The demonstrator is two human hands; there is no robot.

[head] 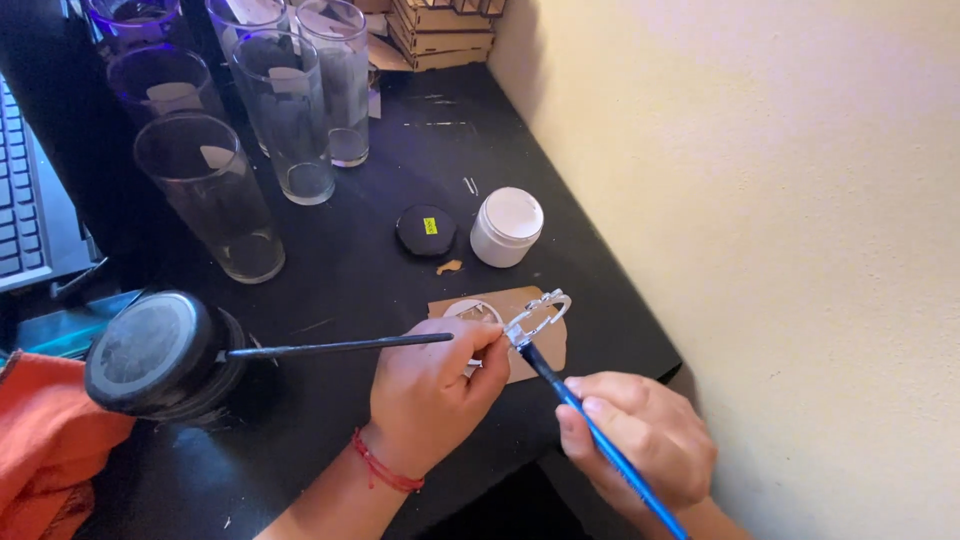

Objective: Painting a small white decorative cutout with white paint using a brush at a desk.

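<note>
My left hand (432, 392) holds a small white-painted cut-out piece (541, 313) between thumb and fingers, above a brown card scrap (548, 345) on the black table (350, 260). A black-handled brush (330, 348) also sticks out leftward from this hand. My right hand (640, 440) grips a blue-handled paintbrush (600, 435), and its bristle tip touches the lower edge of the white piece. A second white ring-shaped piece (474, 310) lies on the card, partly hidden by my left fingers.
An open white paint jar (506, 227) and its black lid (426, 231) sit just beyond the card. Several tall clear glasses (290, 110) stand at the back left. A round black tin (155, 352), orange cloth (45, 450), keyboard (20, 190), wooden box (440, 30) and cream wall (760, 220) surround.
</note>
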